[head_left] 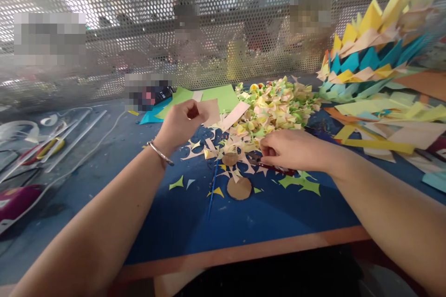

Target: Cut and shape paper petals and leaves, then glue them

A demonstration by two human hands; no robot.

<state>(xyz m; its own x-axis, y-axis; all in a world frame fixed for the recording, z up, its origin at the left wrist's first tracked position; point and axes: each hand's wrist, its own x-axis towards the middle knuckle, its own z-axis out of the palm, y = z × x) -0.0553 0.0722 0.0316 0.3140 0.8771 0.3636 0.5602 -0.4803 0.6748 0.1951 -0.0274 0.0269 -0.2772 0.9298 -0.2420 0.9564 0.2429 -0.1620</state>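
My left hand [181, 124], with a bracelet at the wrist, pinches a pale pink paper piece [211, 111] above the table. Over the paper scraps at the centre right, my right hand [287, 149] has its fingers curled beside dark red scissors [275, 167]; whether it grips them is hard to make out. A pale pink strip [235, 116] lies between the hands. Behind the right hand rises a heap of small folded paper pieces [275, 104]. Two round brown discs, the nearer one [239, 188] bare and the other [230, 158] among scraps, lie on the blue table [272, 213].
Green sheets [223, 97] and a phone [163, 94] lie at the back. Glue sticks [76, 141], a cable and a purple tool [17, 202] are at the left. Spiky folded-paper work [372, 60] and paper strips [379, 145] fill the right. A perforated metal screen [216, 51] stands behind.
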